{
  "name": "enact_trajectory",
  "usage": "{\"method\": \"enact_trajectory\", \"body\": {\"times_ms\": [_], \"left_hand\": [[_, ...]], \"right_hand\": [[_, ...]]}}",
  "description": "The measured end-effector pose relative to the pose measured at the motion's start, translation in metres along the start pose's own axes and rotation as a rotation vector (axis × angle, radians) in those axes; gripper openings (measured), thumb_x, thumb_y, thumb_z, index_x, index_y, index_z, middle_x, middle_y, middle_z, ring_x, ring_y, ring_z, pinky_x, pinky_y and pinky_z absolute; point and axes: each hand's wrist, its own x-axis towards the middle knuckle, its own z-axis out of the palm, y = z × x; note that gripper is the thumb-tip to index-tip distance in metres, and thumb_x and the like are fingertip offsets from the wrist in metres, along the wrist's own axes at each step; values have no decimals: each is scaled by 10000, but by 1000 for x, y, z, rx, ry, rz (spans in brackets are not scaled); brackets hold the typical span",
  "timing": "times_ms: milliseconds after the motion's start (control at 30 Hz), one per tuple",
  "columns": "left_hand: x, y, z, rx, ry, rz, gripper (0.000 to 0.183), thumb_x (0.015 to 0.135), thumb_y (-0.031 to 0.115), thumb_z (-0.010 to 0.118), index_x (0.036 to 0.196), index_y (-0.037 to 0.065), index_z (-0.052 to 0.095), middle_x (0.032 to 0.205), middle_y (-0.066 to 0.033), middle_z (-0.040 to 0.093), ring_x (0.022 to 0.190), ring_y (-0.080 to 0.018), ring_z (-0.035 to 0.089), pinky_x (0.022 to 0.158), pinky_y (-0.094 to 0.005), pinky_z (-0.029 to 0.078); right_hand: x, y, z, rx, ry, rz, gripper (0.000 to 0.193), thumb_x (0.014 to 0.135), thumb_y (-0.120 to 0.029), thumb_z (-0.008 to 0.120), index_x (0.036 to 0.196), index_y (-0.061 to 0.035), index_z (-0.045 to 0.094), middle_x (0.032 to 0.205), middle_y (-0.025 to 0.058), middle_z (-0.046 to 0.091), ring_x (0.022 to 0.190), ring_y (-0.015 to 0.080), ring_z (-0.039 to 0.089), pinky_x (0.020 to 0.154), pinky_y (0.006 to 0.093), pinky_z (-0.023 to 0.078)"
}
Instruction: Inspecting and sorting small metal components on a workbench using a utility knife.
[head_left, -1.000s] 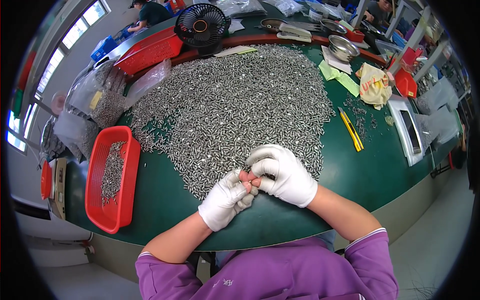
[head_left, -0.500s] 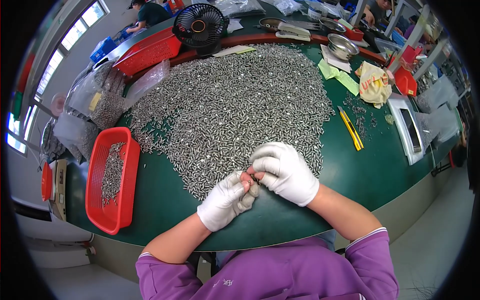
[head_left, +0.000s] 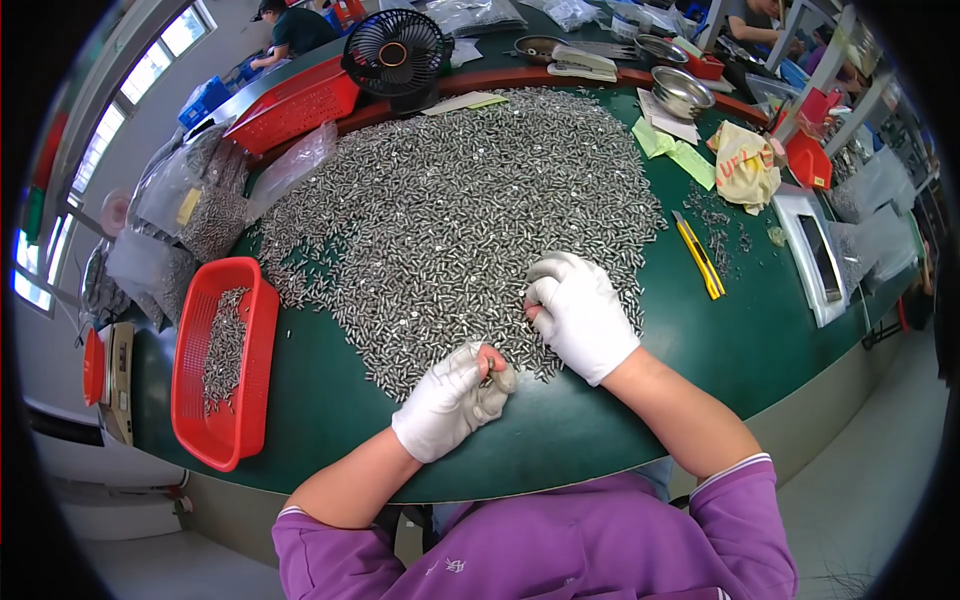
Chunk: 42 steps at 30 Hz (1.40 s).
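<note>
A broad heap of small silvery metal pins (head_left: 480, 210) is spread over the green tabletop. At its near edge, my left hand (head_left: 452, 402) wears a white glove with bare fingertips. Its thumb and finger are pinched together on what looks like one small metal pin, mostly hidden. My right hand (head_left: 582, 316), gloved the same way, is over the heap's near right edge. Its fingers are curled inward with the fingertips close to the pins; anything between them is hidden. The two hands are apart.
A red basket (head_left: 268, 350) partly filled with pins stands at left, with bagged parts (head_left: 205, 215) behind it. A yellow cutter (head_left: 700, 258), a cloth bag (head_left: 747, 168) and a phone (head_left: 822, 260) lie at right. A black fan (head_left: 397, 55) and a metal bowl (head_left: 680, 92) stand behind.
My right hand has parted from my left and moved up and right over the heap. My left hand has stayed nearly in place, still pinched.
</note>
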Motion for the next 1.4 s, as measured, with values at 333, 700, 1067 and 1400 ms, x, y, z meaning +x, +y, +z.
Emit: {"method": "enact_trajectory", "body": {"times_ms": [333,700,1067,1400], "left_hand": [[-1,1,3,5,-8,30,220,915,287,621,1031,111,559,917,9,593,669,-57,431,616,-196,356],[-2,0,6,40,101,-46,173,928,273,607,1006,122,578,866,14,578,653,-62,461,593,-187,378],[0,0,-1,-21,-12,-48,187,958,304,551,1001,123,577,876,3,589,674,-83,489,584,-194,372],[-1,1,3,-6,6,40,246,935,314,574,1070,109,566,922,-24,595,655,-81,407,582,-210,335]], "right_hand": [[3,-20,-17,416,48,-183,142,720,-118,671,781,-62,556,950,95,607,935,307,581,807,408,471],[1,-12,-16,301,22,-180,181,733,-153,689,893,-103,620,972,43,617,967,255,589,805,385,471],[-4,7,-10,-71,-32,93,76,710,-138,695,763,-100,655,877,43,639,919,246,599,807,380,476],[4,13,-48,-138,-86,313,77,778,-199,652,796,-134,688,837,70,628,820,271,620,745,404,504]]}}
